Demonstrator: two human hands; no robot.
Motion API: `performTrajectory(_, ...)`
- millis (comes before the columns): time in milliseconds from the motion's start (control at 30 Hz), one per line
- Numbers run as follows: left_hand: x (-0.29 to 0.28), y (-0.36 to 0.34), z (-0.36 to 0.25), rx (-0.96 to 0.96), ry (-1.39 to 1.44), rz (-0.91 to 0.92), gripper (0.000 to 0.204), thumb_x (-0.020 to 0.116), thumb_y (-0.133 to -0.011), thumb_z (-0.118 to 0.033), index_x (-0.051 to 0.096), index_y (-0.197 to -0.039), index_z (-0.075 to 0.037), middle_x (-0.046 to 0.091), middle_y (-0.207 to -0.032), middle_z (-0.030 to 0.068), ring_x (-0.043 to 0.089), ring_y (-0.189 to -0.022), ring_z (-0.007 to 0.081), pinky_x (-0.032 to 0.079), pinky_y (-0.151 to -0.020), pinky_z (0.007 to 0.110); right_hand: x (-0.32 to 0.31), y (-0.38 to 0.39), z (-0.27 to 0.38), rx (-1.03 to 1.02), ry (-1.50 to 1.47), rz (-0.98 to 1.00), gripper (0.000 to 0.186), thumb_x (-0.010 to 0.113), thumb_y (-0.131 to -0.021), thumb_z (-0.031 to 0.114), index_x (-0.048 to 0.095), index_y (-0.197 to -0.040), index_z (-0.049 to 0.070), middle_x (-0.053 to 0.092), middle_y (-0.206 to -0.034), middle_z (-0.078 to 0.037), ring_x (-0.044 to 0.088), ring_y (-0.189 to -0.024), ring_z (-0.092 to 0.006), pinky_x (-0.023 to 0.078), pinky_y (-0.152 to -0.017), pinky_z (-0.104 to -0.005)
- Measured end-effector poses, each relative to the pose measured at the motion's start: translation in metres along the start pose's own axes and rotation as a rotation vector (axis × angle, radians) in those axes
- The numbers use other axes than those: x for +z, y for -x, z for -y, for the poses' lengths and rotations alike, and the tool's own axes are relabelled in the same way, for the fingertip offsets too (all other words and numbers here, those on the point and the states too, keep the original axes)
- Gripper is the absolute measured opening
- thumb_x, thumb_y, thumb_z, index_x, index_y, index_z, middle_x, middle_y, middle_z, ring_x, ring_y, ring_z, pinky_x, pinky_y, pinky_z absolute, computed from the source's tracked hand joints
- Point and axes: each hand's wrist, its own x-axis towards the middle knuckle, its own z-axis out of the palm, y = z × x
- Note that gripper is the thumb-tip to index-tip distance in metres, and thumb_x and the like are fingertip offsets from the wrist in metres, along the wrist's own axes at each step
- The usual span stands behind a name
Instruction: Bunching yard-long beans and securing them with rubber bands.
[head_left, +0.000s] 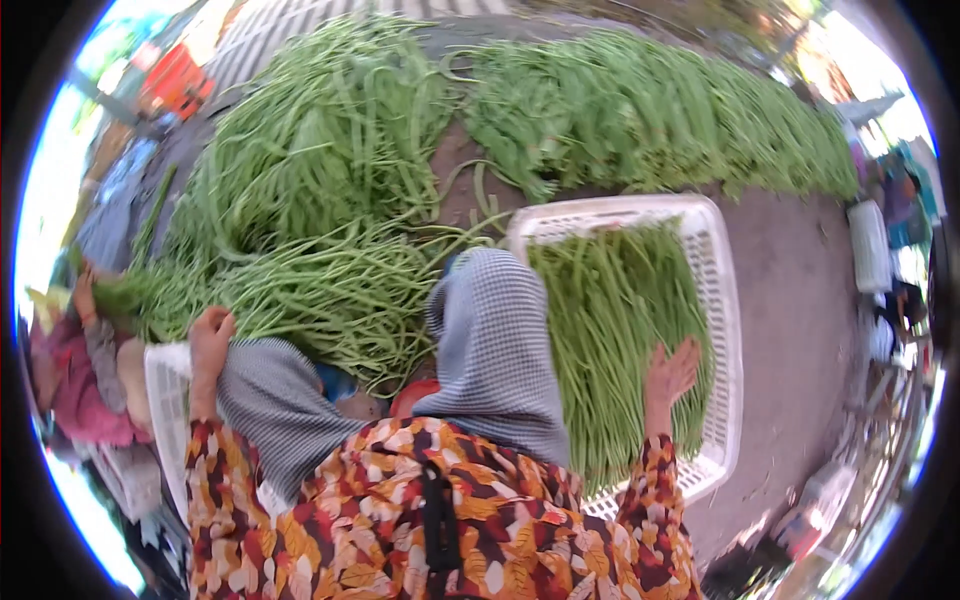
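Note:
Long green beans (pixel 610 340) lie side by side in a white plastic crate (pixel 728 300) by my right knee. My right hand (pixel 672 372) rests over these beans near the crate's right side, its fingers spread and nothing in its grasp. Beside my left knee, my left hand (pixel 210 345) is loosely closed with its fingers curled, and I see nothing sticking out of it. A heap of loose long beans (pixel 330 290) spreads just beyond that hand and my knees.
A large pile of beans (pixel 310 140) lies far left, and a long row of beans (pixel 660 115) stretches across the far right. Another person (pixel 80 375) sits at the left with a hand on beans. White crate (pixel 165 400) stands by my left arm; orange crate (pixel 175 80) farther back.

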Motion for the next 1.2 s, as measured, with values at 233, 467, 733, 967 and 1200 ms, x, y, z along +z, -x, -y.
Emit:
performTrajectory(233,0.038,-0.011,-0.032,0.118,-0.159,-0.066,0.018,0.064,-0.082,-0.017,0.063,-0.090,0.000,0.064,-0.065,0.0099,0.060,-0.057,0.0139,0.045,-0.054,0.030,0.044,0.004,0.036,-0.162,0.215,-0.126,0.068,0.041,-0.093,0.054,0.023,-0.149,0.019,0.029,-0.148,-0.017,0.029,-0.135,-0.0357,0.027,-0.104,-0.0548)
performTrajectory(467,0.010,0.015,-0.009,-0.043,0.054,-0.074,0.019,0.065,-0.082,-0.011,0.061,-0.097,0.000,0.067,-0.073,0.0123,0.065,-0.065,0.0196,0.050,-0.059,0.030,-0.013,-0.022,0.075,-0.305,-0.176,0.011,0.070,0.044,-0.092,0.051,0.023,-0.148,0.015,0.026,-0.148,-0.022,0.029,-0.134,-0.0396,0.025,-0.105,-0.0556)
performTrajectory(733,0.011,0.004,-0.023,-0.045,0.120,-0.054,0.019,0.066,-0.081,-0.011,0.062,-0.097,-0.001,0.067,-0.073,0.0103,0.065,-0.066,0.0205,0.051,-0.059,0.031,0.049,0.001,0.131,-0.355,0.198,0.005,0.077,0.052,-0.087,0.050,0.021,-0.148,0.015,0.024,-0.149,-0.020,0.024,-0.137,-0.0395,0.029,-0.102,-0.0570)
performTrajectory(967,0.017,-0.001,-0.034,-0.035,0.126,-0.056,0.023,0.067,-0.081,-0.020,0.062,-0.097,-0.006,0.068,-0.074,0.0104,0.066,-0.068,0.0282,0.051,-0.063,0.037,0.042,-0.015,0.121,-0.323,0.240,0.159,0.082,0.057,-0.086,0.045,0.014,-0.150,0.017,0.021,-0.150,-0.020,0.021,-0.138,-0.0400,0.031,-0.101,-0.0573)
performTrajectory(1200,0.014,0.005,-0.025,0.013,0.011,-0.067,0.028,0.065,-0.082,-0.026,0.063,-0.102,-0.007,0.069,-0.082,0.0132,0.066,-0.076,0.0315,0.052,-0.069,0.038,0.042,-0.047,0.125,-0.367,0.242,0.322,0.080,0.067,-0.079,0.043,0.033,-0.143,0.008,0.040,-0.140,-0.024,0.042,-0.128,-0.0341,0.046,-0.088,-0.0518)
